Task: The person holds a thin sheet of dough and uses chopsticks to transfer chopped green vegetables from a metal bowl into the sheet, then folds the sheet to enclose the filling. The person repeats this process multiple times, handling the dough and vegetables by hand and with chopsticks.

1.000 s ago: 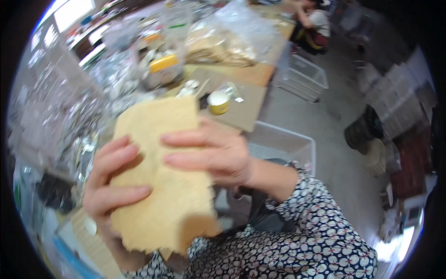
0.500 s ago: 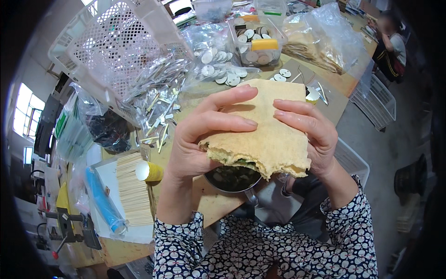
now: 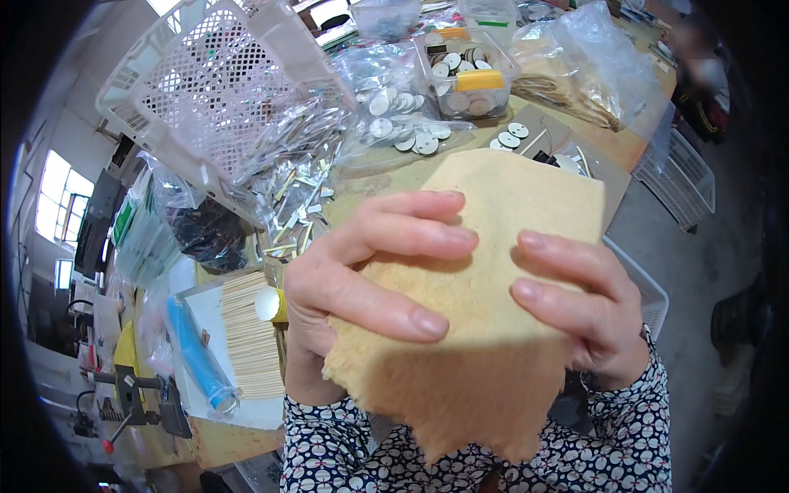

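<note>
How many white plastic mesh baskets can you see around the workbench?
3: a big tilted basket upper left, one on the floor at right, another's rim behind the tan sheet. More may be hidden.

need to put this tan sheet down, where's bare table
Little bare room. One brown strip of table lies between the heap of metal strips and the tan sheet. Beyond, round discs, bags and the white basket crowd it; the stick stack fills the left.

Small craft workshop: cluttered bench [image 3: 394, 177] w/ bagged metal parts [image 3: 300, 193], round discs [image 3: 411, 123], white plastic crate [image 3: 205, 99], stacked sticks [image 3: 246, 329].
</note>
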`<move>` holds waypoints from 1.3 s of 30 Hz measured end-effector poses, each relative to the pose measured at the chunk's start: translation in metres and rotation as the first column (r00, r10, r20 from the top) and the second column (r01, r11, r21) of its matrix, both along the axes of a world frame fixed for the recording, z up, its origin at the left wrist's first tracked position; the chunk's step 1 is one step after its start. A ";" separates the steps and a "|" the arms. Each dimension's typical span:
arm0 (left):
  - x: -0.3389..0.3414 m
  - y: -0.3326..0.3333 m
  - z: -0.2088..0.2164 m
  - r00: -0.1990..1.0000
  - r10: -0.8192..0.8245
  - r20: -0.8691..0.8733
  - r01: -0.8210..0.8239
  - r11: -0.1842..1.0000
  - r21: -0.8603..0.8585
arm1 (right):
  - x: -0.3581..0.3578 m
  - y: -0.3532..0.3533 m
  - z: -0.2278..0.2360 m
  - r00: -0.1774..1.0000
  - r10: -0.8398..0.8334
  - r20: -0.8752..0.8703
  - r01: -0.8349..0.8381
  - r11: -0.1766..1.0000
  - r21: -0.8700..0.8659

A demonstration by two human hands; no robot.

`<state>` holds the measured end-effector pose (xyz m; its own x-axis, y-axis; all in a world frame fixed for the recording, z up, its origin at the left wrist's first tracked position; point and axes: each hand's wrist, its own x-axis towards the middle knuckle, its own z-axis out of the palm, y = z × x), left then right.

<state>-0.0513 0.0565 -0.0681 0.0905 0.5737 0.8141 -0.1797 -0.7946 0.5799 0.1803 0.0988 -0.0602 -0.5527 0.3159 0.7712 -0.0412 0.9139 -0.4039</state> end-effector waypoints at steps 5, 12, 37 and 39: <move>0.006 0.002 -0.007 0.996 -0.083 -0.030 0.086 0.988 0.129 | 0.004 -0.023 0.003 0.998 -0.011 -0.055 0.004 0.994 -0.113; 0.032 -0.011 -0.006 0.994 0.033 0.101 -0.046 0.991 0.128 | 0.005 -0.032 0.002 0.994 0.023 -0.105 -0.029 0.998 -0.052; -0.012 -0.036 0.033 0.993 -0.096 0.063 0.073 0.952 0.298 | -0.044 -0.019 0.025 0.878 0.369 -0.306 -0.192 0.855 0.481; 0.004 -0.024 0.033 0.986 -0.144 0.086 0.101 0.919 0.380 | -0.041 -0.023 0.017 0.841 0.392 -0.373 -0.179 0.852 0.492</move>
<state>-0.0477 0.0328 -0.0353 0.0383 0.2164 0.9756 -0.3355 -0.9168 0.2165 0.1396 0.0762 -0.0435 -0.1274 -0.2151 0.9682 -0.4044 0.9027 0.1473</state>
